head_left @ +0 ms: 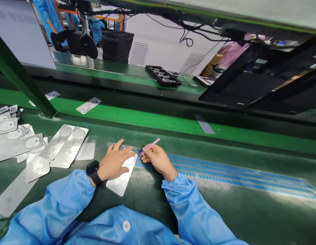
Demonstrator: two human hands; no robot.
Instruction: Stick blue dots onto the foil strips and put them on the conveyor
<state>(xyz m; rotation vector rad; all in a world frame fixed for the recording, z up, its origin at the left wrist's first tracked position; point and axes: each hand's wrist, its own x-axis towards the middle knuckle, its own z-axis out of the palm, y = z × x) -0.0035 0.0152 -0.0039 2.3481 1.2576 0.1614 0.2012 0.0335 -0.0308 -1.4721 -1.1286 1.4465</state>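
My left hand (115, 161) lies over a silver rounded plate (118, 183), its fingers spread across the upper part. A circular recess shows on the plate between the fingers. In my right hand (158, 159) is a pair of pink tweezers (153, 143), pinched between thumb and fingers. The tweezers' tips point down and left, close to the plate's upper right corner and the left end of a clear sheet with rows of small blue stickers (214, 173). Whether the tips hold a sticker is too small to tell.
Silver plates (71, 146) lie overlapped at the left, with more heaped behind. Beyond the bench, single plates (88, 105) rest on a green conveyor belt (137, 117). A green post (22, 75) slants across the left. A black tray (163, 75) sits farther back.
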